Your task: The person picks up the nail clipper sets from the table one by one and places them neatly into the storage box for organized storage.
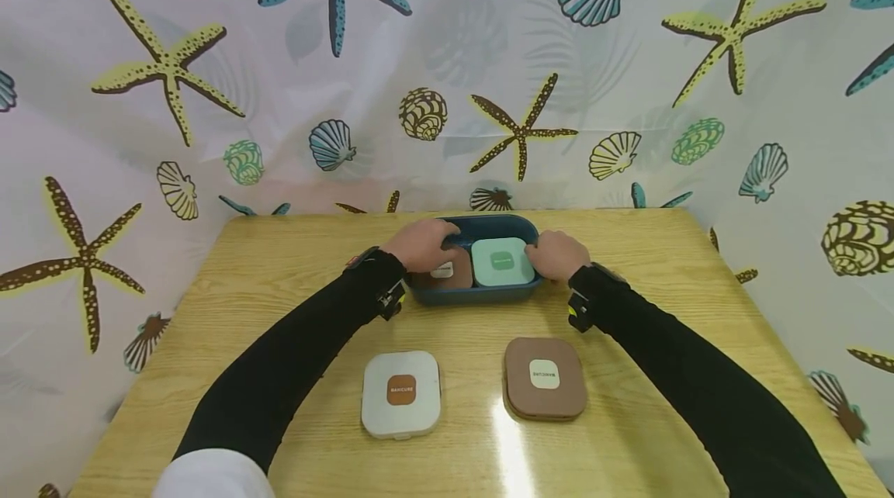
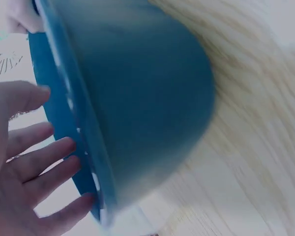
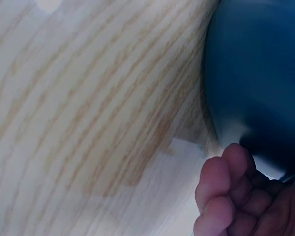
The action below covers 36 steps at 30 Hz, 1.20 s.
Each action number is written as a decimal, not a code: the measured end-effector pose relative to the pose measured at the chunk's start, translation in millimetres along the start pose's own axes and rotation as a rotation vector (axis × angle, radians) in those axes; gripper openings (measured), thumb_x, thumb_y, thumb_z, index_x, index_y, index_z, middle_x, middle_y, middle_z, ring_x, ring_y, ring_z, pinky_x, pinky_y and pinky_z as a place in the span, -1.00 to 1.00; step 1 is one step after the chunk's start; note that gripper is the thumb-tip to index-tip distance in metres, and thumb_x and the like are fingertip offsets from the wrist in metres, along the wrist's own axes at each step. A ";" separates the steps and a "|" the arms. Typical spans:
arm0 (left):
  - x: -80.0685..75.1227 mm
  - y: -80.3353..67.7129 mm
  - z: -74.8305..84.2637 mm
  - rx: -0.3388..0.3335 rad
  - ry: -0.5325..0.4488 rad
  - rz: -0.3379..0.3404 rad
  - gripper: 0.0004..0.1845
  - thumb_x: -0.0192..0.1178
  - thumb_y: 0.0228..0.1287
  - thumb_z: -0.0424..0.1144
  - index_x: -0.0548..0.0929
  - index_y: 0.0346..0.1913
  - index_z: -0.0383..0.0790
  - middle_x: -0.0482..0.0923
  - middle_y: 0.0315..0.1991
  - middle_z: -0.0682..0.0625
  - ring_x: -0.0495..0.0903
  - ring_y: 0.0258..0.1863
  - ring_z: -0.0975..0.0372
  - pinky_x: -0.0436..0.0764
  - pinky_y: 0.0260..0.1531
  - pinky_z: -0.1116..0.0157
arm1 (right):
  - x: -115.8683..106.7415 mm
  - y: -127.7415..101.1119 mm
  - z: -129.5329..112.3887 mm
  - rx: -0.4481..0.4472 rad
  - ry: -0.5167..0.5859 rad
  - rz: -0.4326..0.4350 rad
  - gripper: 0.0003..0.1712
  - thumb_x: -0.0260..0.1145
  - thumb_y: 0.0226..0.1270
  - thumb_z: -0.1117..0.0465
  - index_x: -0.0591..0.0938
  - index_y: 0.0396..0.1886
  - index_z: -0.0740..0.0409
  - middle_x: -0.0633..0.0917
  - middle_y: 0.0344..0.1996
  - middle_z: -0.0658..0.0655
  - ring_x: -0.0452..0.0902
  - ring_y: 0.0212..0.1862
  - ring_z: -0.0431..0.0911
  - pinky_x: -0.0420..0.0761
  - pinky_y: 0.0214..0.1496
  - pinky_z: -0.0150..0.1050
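A dark blue tray (image 1: 475, 295) stands at the back middle of the wooden table (image 1: 279, 265). It holds a mint green box (image 1: 503, 261) and a brown box (image 1: 450, 273), the latter partly hidden. My left hand (image 1: 422, 243) lies over the tray's left end. In the left wrist view its fingers (image 2: 34, 162) stretch out straight beside the rim of the tray (image 2: 137, 98). My right hand (image 1: 555, 255) is at the tray's right end. In the right wrist view its fingers (image 3: 226, 196) curl against the tray (image 3: 260, 73) wall.
A white box (image 1: 401, 393) with a brown label and a brown box (image 1: 545, 378) with a white label lie side by side near the table's front. A curtain printed with starfish and shells hangs close behind and around the table. Black sleeves cover both arms.
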<state>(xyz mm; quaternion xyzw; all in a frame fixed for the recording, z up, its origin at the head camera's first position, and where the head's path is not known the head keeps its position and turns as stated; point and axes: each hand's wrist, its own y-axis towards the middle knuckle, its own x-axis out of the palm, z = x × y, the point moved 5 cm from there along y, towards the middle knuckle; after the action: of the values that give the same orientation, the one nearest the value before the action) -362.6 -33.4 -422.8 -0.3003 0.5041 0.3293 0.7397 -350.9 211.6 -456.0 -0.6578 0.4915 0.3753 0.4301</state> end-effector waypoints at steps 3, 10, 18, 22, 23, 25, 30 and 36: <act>-12.3 -11.2 -8.5 -0.046 0.057 0.150 -0.54 0.14 0.52 -0.12 0.50 0.38 -0.18 0.53 0.29 -0.12 0.51 0.27 0.00 0.48 0.25 0.03 | -0.9 -2.0 -0.7 -0.002 0.004 -0.003 -0.42 -0.05 0.60 0.02 0.49 -0.69 0.08 0.48 -0.79 0.08 0.44 -0.71 -0.03 0.32 -0.65 -0.21; -16.1 -31.3 -39.3 -0.211 0.111 0.381 -0.59 0.08 0.49 -0.22 0.51 0.26 -0.38 0.55 0.12 -0.27 0.55 0.12 -0.09 0.54 0.11 0.03 | -2.8 -3.2 -0.2 -0.002 0.006 0.004 -0.42 -0.05 0.60 0.03 0.48 -0.71 0.07 0.46 -0.80 0.08 0.41 -0.71 -0.03 0.29 -0.64 -0.20; -1.8 -37.3 -54.9 -0.354 0.083 0.322 -0.73 0.13 0.48 -0.08 0.55 -0.28 -0.23 0.38 -0.56 -0.05 0.44 -0.58 0.08 0.30 -0.53 0.12 | -1.9 -2.8 -1.2 0.006 0.006 -0.013 -0.42 -0.06 0.60 0.03 0.49 -0.70 0.09 0.48 -0.80 0.08 0.43 -0.70 -0.03 0.30 -0.64 -0.21; 3.9 -38.0 -54.8 -0.369 0.078 0.287 -0.57 0.10 0.50 -0.06 0.38 -0.58 -0.11 0.19 -0.65 0.02 0.28 -0.64 0.13 0.16 -0.55 0.14 | -3.3 -3.2 -1.9 0.003 0.014 -0.004 -0.42 -0.05 0.59 0.04 0.49 -0.71 0.08 0.47 -0.80 0.08 0.42 -0.71 -0.03 0.29 -0.65 -0.21; 4.9 -38.0 -54.5 -0.368 0.080 0.286 -0.55 0.09 0.50 -0.08 0.35 -0.62 -0.09 0.17 -0.66 0.02 0.25 -0.64 0.13 0.14 -0.56 0.14 | -3.5 -3.2 -2.0 0.002 0.015 -0.003 -0.42 -0.05 0.59 0.04 0.48 -0.72 0.08 0.47 -0.81 0.08 0.42 -0.71 -0.03 0.29 -0.65 -0.21; 6.9 -37.8 -53.7 -0.365 0.090 0.281 -0.53 0.06 0.51 -0.11 0.31 -0.65 -0.07 0.14 -0.67 0.03 0.22 -0.65 0.14 0.13 -0.56 0.14 | -3.5 -3.2 -2.2 0.001 0.016 -0.004 -0.41 -0.05 0.59 0.04 0.49 -0.72 0.08 0.47 -0.81 0.08 0.41 -0.71 -0.03 0.29 -0.65 -0.22; 8.5 -36.2 -48.9 -0.378 0.096 0.271 -0.50 0.03 0.51 -0.14 0.29 -0.70 -0.04 0.15 -0.68 0.04 0.20 -0.65 0.14 0.13 -0.57 0.14 | -2.4 -1.5 -1.0 0.006 0.014 -0.005 -0.41 -0.05 0.59 0.04 0.50 -0.71 0.09 0.48 -0.81 0.09 0.41 -0.71 -0.04 0.29 -0.66 -0.22; 15.1 -32.2 -47.7 -0.473 0.033 0.173 -0.55 -0.03 0.56 -0.15 0.33 -0.62 -0.05 0.19 -0.64 0.03 0.23 -0.62 0.15 0.15 -0.52 0.12 | -1.4 -0.3 0.4 0.001 0.016 0.006 -0.42 -0.05 0.59 0.03 0.48 -0.71 0.07 0.46 -0.80 0.08 0.41 -0.70 -0.04 0.29 -0.64 -0.22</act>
<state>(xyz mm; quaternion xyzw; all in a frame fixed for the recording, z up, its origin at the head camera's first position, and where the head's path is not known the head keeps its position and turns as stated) -359.1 -87.0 -448.3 -0.4261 0.4487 0.4952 0.6099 -351.0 212.5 -454.8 -0.6592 0.4971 0.3707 0.4254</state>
